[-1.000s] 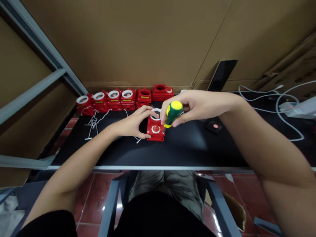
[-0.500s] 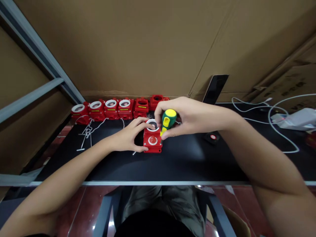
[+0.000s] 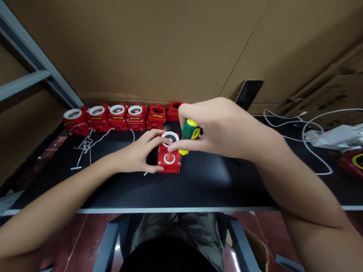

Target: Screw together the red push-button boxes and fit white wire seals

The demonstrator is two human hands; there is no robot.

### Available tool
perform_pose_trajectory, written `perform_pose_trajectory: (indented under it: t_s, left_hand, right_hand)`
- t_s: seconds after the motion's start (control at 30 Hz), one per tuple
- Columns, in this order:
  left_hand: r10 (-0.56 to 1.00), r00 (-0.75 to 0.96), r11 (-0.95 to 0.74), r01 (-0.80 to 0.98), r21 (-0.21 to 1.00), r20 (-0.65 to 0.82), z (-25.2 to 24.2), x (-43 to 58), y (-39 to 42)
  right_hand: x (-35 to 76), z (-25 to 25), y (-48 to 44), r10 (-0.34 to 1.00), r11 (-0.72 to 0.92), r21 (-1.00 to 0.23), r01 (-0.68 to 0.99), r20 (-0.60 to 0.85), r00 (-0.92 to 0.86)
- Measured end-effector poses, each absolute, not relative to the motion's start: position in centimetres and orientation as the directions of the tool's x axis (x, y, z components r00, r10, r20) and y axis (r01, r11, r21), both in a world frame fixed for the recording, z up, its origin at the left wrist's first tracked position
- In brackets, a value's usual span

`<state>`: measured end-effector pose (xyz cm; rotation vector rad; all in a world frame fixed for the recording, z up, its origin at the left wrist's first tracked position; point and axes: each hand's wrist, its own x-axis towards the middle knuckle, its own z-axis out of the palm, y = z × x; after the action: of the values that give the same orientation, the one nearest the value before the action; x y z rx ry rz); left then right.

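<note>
A red box with a white ring and a round red button [image 3: 169, 158] lies on the black tabletop in front of me. My left hand [image 3: 138, 153] grips it from the left, fingers at the ring and thumb at the near left edge. In my right hand [image 3: 205, 126] is a screwdriver [image 3: 190, 129] with a green and yellow handle, held nearly upright. Its shaft points down at the box's right edge, close to the near right corner. Whether the tip sits in a screw is too small to tell.
Several red boxes with white rings [image 3: 117, 110] stand in a row at the back left, beside red housings [image 3: 156, 113] without rings. White string and metal T-bars [image 3: 85, 145] lie at left. A dark phone-like slab [image 3: 249, 94] leans on the cardboard; a white cable [image 3: 309, 151] loops at right.
My right hand has rolled over the screwdriver, turning its handle and tilting it differently. The left hand keeps its hold on the red box. The whole view has shifted slightly.
</note>
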<state>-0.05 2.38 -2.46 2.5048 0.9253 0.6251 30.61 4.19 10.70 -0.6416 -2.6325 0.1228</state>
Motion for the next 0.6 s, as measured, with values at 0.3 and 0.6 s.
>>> perform_pose_trajectory:
  t_s: [0.3, 0.6]
  left_hand:
    - [0.664, 0.704, -0.713, 0.493, 0.499, 0.252, -2.3, 0.0, 2.6]
    - [0.656, 0.707, -0.722, 0.486, 0.493, 0.263, -2.2, -0.1, 2.7]
  right_hand:
    - [31.3, 12.5, 4.6, 0.216, 0.892, -0.449, 0.056, 0.314, -0.925]
    - [31.7, 12.7, 4.1, 0.326, 0.871, -0.455, 0.186, 0.251, -0.912]
